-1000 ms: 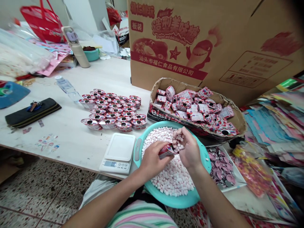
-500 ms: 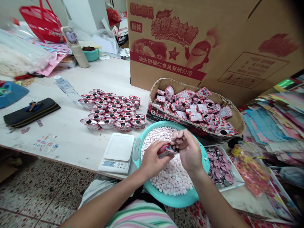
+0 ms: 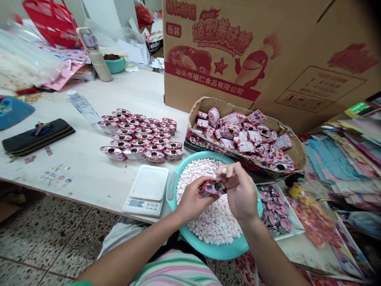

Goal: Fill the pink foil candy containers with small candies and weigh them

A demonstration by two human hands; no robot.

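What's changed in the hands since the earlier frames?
The left hand has turned the red-wrapped cup so its dark hole shows. The right hand's fingers have straightened, and the pinch of pink-white candies they held is gone. The teal basin, kitchen scale and rows of cups stayed put.

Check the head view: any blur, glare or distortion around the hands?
Head view: even, soft light with mild shadows; left hand and right hand look fairly sharp, no heavy blur. Faint glare on the foil cups. Wide-lens bending curves the box edges; top right corner goes dark.
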